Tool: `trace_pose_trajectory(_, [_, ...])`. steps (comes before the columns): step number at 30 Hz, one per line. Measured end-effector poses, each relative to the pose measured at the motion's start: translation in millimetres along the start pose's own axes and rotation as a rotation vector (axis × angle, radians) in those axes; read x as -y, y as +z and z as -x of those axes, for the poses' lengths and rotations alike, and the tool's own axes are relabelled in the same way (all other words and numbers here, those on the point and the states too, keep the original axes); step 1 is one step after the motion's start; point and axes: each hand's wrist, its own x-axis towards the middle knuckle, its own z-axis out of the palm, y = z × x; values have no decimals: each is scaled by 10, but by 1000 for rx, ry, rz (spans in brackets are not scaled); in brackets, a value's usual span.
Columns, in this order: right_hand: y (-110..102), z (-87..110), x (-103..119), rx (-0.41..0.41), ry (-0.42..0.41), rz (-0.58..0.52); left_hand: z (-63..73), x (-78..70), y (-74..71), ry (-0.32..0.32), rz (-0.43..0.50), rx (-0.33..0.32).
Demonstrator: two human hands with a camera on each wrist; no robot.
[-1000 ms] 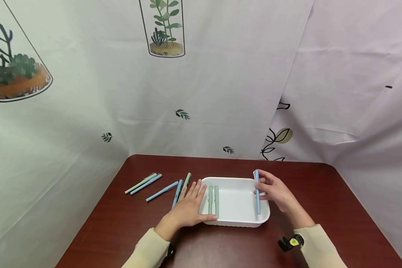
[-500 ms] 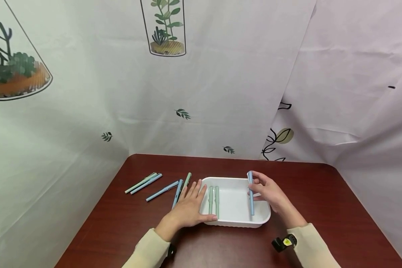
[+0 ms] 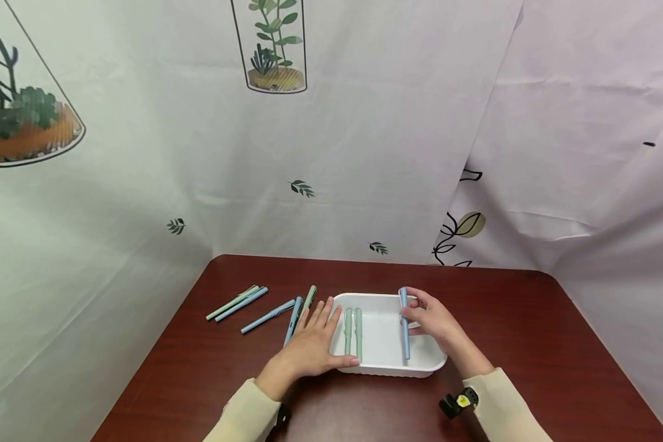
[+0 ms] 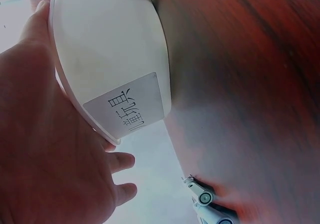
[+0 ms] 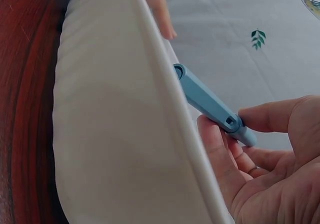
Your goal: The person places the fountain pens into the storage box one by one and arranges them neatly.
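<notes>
My right hand pinches a blue pen between thumb and fingers, over the right part of a white tray. In the right wrist view the same blue pen slants past the tray's rim, one end inside. With fingers spread, my left hand rests on the tray's left side, its thumb along the front rim. Two green pens, a left one and a right one, lie side by side in the tray's left part. A label shows on the tray's outer wall.
Left of the tray, a green pen and a blue pen lie together. Nearer are another blue pen, a blue pen and a green pen beside my left fingers. Patterned cloth hangs behind the table.
My right hand has carried the blue pen leftward over the tray and slightly lower, away from the right rim. My left hand stays in place on the tray.
</notes>
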Motion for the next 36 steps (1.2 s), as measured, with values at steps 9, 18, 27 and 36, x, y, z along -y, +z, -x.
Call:
trace_pose_trajectory(9, [126, -35, -26, 0, -1, -6, 6, -14, -14, -7, -4, 8])
trace_pose_trajectory(18, [246, -75, -67, -5, 3, 5, -3, -6, 1, -11, -8, 10])
trace_pose_trajectory(27, [335, -50, -31, 3, 12, 14, -1, -9, -3, -13, -2, 10])
trace_pose_trajectory(36, [439, -56, -25, 15, 6, 15, -8, -15, -1, -15, 0, 15])
